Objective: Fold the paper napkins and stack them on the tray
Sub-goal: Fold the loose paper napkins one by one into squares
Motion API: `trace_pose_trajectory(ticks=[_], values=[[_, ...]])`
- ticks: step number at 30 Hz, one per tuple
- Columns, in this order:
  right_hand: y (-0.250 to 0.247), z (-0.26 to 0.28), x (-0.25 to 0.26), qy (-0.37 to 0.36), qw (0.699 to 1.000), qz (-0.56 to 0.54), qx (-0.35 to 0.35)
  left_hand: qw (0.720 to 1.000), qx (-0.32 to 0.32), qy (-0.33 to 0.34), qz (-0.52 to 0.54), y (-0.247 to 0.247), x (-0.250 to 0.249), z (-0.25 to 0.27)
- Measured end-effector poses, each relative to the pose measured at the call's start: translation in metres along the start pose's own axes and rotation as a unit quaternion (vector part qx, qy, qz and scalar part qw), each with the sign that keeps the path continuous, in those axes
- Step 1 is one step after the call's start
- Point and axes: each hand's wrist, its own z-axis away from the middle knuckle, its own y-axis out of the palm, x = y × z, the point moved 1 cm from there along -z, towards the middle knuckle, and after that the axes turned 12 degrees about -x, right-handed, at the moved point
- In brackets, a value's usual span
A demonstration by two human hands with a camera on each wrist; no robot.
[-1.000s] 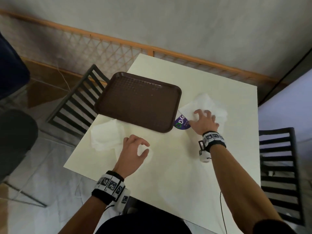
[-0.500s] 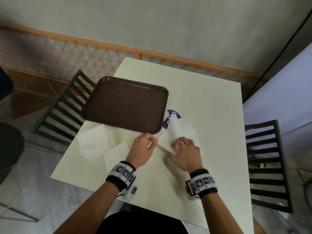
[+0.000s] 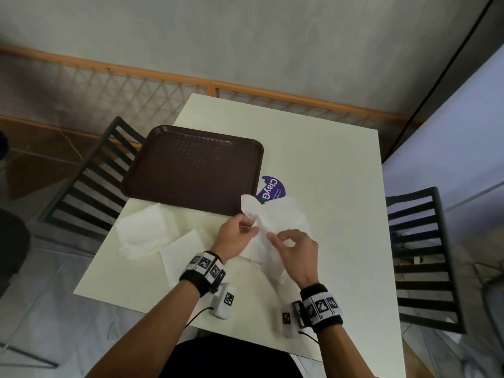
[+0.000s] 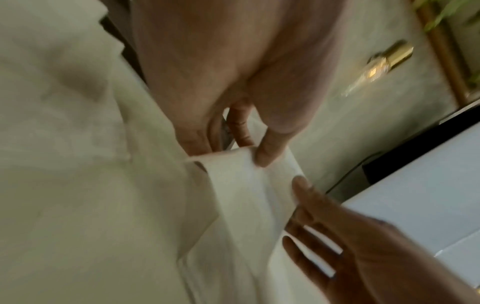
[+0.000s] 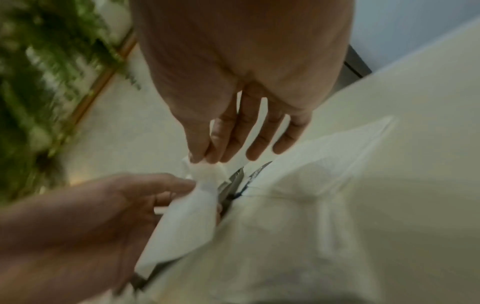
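A white paper napkin [image 3: 275,222] is lifted off the cream table [image 3: 327,165] between both hands. My left hand [image 3: 240,233] pinches one edge of it, thumb on top in the left wrist view [image 4: 270,156]. My right hand [image 3: 289,246] pinches the napkin [image 5: 205,170] between thumb and forefinger, the other fingers straight. The brown tray [image 3: 191,165] lies bare behind my left hand, at the table's left. A loose pile of white napkins [image 3: 144,230] lies left of my left hand, and a flat napkin [image 3: 182,252] lies under my left wrist.
A purple round sticker [image 3: 272,189] on the table peeks out behind the held napkin. Black slatted chairs stand at the left [image 3: 90,181] and right [image 3: 420,255]. A wooden lattice rail [image 3: 245,91] runs behind the table.
My right hand dragged the napkin from the table's right toward me; both hands now lift and pinch it. My left hand left the pile side and came to the napkin.
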Motion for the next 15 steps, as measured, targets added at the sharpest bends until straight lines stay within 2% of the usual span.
trace_pose_trajectory(ticks=[3,6,8,10,13,15], values=[[-0.001,0.0,0.019,0.076,0.984,-0.161,0.002,0.992,0.035,-0.001,0.119,-0.029,-0.015,0.014],[0.007,0.003,0.039,0.146,0.931,-0.331,0.054,0.981,0.05,0.015,0.187,-0.058,-0.032,0.029],[0.013,0.002,0.049,0.174,0.91,-0.371,0.062,0.979,0.041,0.046,0.196,-0.072,-0.043,0.036],[0.015,0.002,0.06,0.154,0.905,-0.389,0.081,0.976,0.031,0.056,0.21,-0.083,-0.053,0.043],[0.012,0.001,0.077,0.073,0.918,-0.373,0.116,0.965,-0.014,0.039,0.258,-0.099,-0.059,0.049],[0.01,0.002,0.088,0.039,0.917,-0.375,0.134,0.964,-0.046,0.065,0.254,-0.109,-0.061,0.052]])
